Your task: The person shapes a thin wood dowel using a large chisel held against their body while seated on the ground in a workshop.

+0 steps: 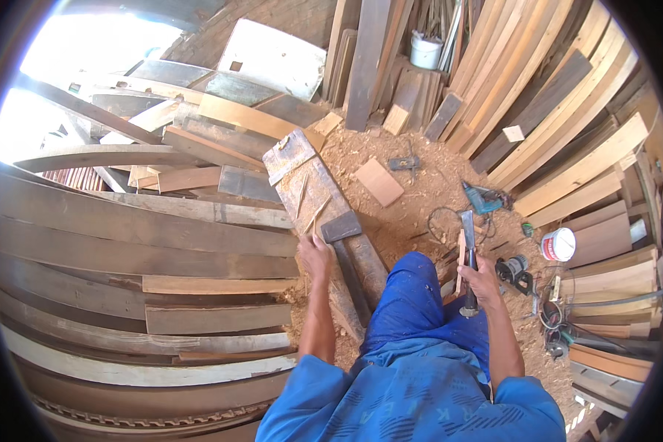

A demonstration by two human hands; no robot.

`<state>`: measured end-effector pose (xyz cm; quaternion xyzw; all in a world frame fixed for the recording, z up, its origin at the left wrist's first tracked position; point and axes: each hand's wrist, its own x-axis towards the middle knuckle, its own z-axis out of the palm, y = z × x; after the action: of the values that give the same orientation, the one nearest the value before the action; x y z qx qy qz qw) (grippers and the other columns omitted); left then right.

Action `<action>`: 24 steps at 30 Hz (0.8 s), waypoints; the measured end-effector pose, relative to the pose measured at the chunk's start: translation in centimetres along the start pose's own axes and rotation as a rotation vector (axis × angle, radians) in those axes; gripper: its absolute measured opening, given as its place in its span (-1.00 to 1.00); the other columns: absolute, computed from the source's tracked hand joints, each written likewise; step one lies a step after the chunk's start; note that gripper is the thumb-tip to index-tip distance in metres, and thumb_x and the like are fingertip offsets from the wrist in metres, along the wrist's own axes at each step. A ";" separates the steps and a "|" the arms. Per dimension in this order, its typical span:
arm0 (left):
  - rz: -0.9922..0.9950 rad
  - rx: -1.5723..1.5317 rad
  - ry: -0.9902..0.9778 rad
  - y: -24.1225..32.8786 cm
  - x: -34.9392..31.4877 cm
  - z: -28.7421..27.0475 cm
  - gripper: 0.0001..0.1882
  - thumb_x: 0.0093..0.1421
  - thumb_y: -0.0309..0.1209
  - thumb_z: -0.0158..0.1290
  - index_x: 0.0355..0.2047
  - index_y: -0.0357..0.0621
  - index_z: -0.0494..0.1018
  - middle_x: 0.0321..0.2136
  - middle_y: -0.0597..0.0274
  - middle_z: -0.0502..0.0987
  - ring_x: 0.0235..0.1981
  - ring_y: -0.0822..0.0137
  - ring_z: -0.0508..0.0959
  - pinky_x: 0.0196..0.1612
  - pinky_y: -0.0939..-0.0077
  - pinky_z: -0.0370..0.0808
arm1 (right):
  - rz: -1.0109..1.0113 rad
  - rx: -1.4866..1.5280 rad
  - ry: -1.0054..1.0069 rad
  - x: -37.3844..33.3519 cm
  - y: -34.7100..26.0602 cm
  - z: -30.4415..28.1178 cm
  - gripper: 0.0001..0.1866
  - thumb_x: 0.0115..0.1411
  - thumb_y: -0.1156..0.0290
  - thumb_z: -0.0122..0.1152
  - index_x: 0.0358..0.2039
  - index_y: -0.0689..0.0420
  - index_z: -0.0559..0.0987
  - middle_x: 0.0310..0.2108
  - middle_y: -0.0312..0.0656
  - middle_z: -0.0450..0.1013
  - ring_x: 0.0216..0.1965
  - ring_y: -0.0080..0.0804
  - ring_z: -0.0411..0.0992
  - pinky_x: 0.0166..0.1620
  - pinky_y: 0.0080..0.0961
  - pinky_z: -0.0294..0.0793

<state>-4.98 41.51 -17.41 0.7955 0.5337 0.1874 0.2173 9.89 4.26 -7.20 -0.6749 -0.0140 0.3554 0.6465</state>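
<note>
My left hand (315,258) is closed, its fingertips pinched at the lower end of a thin wood strip (317,214) over a worn plank bench (313,184). Another thin strip (302,193) lies on the bench, and a dark wooden block (342,227) rests across it beside my left hand. Over my right thigh, my right hand (481,281) is wrapped round a chisel (468,230). The blade points away from me, and the dark handle ends in a metal cap near my leg. A narrow light wood piece (461,254) stands alongside the chisel in the same hand.
Stacked boards (140,247) fill the left side. Upright planks (523,74) lean at the back right. On the sawdust floor lie a flat reddish board (379,182), a teal power tool (483,197), a router-like tool (513,269), cords and a white bucket (558,244).
</note>
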 end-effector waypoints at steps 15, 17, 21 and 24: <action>0.302 -0.738 -0.619 7.0 -8.3 -6.1 -0.73 0.36 -0.35 -0.10 -0.04 -0.26 0.37 -0.22 0.02 0.52 -0.20 0.26 0.53 -0.12 0.33 0.52 | -0.225 -0.025 0.090 -8.0 -4.8 8.6 -0.63 0.04 0.44 0.31 -0.14 0.27 0.47 -0.41 -0.26 0.49 -0.38 -0.53 0.46 -0.30 -0.53 0.48; 0.098 -0.993 -1.020 11.4 -14.3 -10.1 -0.72 0.43 -0.27 -0.23 0.03 -0.13 0.27 -0.22 0.08 0.54 -0.23 0.27 0.53 -0.19 0.33 0.55 | -0.292 -0.007 0.084 -8.4 -4.4 9.1 -0.62 0.05 0.45 0.30 -0.12 0.27 0.45 -0.40 -0.25 0.50 -0.36 -0.52 0.47 -0.28 -0.51 0.49; 0.056 -1.269 -1.068 13.7 -18.2 -12.6 -0.67 0.44 -0.24 -0.30 0.05 -0.13 0.28 -0.24 0.14 0.50 -0.23 0.30 0.51 -0.25 0.39 0.56 | -0.347 -0.345 0.032 -10.5 -5.8 11.4 -0.63 0.09 0.43 0.27 -0.10 0.24 0.42 -0.39 -0.20 0.52 -0.33 -0.46 0.50 -0.20 -0.46 0.50; 0.211 -1.128 -1.011 12.7 -18.2 -11.3 -0.68 0.44 -0.25 -0.27 0.03 -0.14 0.32 -0.47 0.42 0.38 -0.50 0.59 0.34 -0.52 0.71 0.31 | -0.455 -0.586 0.052 -11.4 -5.4 11.5 -0.62 0.11 0.39 0.27 -0.09 0.21 0.41 -0.40 -0.17 0.51 -0.35 -0.42 0.50 -0.19 -0.42 0.51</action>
<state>-7.79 21.96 -2.23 0.5999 0.1140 0.0641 0.7893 -1.98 9.56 3.89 -0.8199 -0.2481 0.1663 0.4885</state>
